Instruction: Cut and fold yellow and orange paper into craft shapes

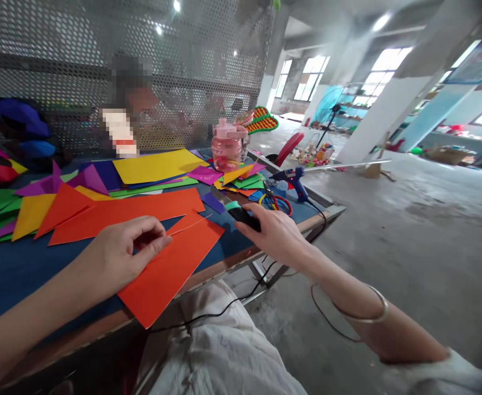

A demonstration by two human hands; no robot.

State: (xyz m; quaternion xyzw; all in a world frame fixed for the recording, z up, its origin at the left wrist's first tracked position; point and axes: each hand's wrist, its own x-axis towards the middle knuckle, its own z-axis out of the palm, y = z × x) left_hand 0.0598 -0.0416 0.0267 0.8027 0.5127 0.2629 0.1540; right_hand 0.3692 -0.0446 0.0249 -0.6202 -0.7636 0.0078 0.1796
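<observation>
My right hand (277, 230) is closed round the dark handle of a cutter (245, 215) with a teal part near its blade. The blade points up and left, above the table. My left hand (128, 249) is over an orange sheet (171, 274), thumb and fingertips pinched on a thin pale strip (189, 225) that slants up to the right. This sheet lies at the table's front edge, one corner sticking out past it. Behind it rests a longer orange piece (142, 211).
Coloured sheets (154, 166) are piled at the back of the blue table (2, 274). A pink bottle (225, 148), scissors (280, 204) and a blue glue gun (296, 184) with a cable stand or lie at the right. A person is behind the mesh.
</observation>
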